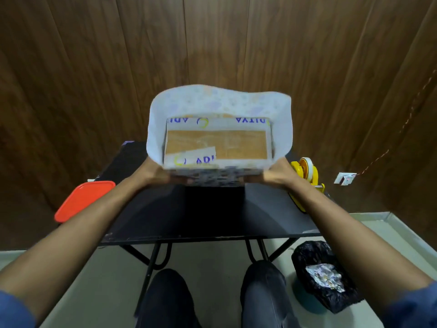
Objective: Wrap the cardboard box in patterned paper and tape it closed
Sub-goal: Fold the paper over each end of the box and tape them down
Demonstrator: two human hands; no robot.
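Note:
A brown cardboard box (236, 144) with white printed tape strips sits in a sheet of patterned paper (220, 102), held above the black table (212, 209). The paper's white inner side curls up behind and around the box; its patterned side shows along the near face. My left hand (155, 174) grips the near left corner of box and paper. My right hand (275, 174) grips the near right corner. Fingers of both hands are partly hidden under the paper.
A yellow tape dispenser (305, 176) stands at the table's right edge. An orange lid (82, 200) lies at the left edge. A black bin bag (324, 275) with crumpled foil sits on the floor at right. A wooden wall is behind.

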